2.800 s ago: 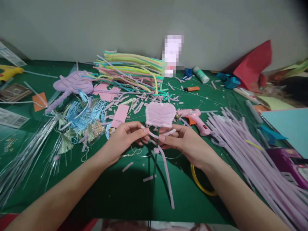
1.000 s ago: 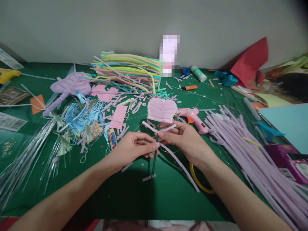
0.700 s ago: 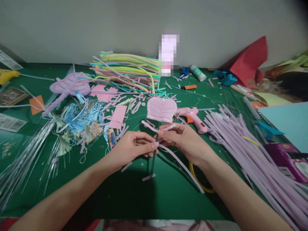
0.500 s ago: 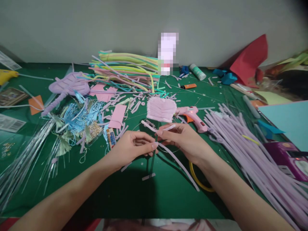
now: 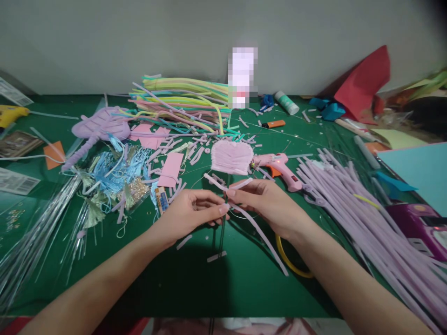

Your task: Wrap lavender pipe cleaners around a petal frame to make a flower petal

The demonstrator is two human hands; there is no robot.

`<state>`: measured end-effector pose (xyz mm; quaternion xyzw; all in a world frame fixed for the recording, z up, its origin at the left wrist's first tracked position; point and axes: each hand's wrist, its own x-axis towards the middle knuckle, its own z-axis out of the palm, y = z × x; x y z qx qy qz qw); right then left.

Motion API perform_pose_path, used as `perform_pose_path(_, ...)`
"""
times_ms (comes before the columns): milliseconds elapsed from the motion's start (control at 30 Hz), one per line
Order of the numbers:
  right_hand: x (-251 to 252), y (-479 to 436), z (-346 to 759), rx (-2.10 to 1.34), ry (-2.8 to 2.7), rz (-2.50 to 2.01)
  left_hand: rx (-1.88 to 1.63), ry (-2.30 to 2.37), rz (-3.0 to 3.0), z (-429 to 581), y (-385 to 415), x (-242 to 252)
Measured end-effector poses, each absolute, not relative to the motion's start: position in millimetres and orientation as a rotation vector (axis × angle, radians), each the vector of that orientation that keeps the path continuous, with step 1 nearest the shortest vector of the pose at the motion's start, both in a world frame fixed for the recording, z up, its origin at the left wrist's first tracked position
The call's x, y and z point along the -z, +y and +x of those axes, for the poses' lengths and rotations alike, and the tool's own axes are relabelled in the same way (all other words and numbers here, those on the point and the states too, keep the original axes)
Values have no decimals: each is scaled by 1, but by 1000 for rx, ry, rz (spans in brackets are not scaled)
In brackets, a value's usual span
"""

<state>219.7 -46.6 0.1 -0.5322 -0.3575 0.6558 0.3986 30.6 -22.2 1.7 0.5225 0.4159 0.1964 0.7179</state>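
Note:
A pale purple fuzzy stem (image 5: 260, 231) passes between my hands, its long end trailing down to the right and shorter ends sticking up. My left hand (image 5: 199, 210) pinches it with thumb and fingers near the middle. Just right of that, my right hand (image 5: 258, 197) grips the stem beside a thin dark rod (image 5: 221, 237) that runs down toward the table's front edge. Right above my fingers is a flat, ribbed pale pink-purple piece (image 5: 232, 158). How the rod and this piece join is partly hidden by my hands.
A pink glue gun (image 5: 282, 170) lies right of the ribbed piece. Many purple stems (image 5: 352, 218) spread at right, beside a yellow ring (image 5: 282, 253). Blue tassels (image 5: 122, 163) and silvery sticks (image 5: 45, 232) lie left; coloured stems (image 5: 185, 100) are at the back.
The ribbed piece and the held stem have shifted slightly left. Both hands keep nearly the same pose and grip.

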Motion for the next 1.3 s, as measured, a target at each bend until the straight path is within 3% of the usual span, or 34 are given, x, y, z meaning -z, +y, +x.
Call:
perform_pose_path(500,-3,-49,220,-1796,-889,-1203,-750,683,892,20,-9,-3)
perform_pose_path(767,-8,-51,216,-1919,-790,-1129,-834,920,1322,26,-19,-1)
perform_pose_path(1300,-8,-54,211,-1988,-750,-1079,-984,864,1271,29,-26,2)
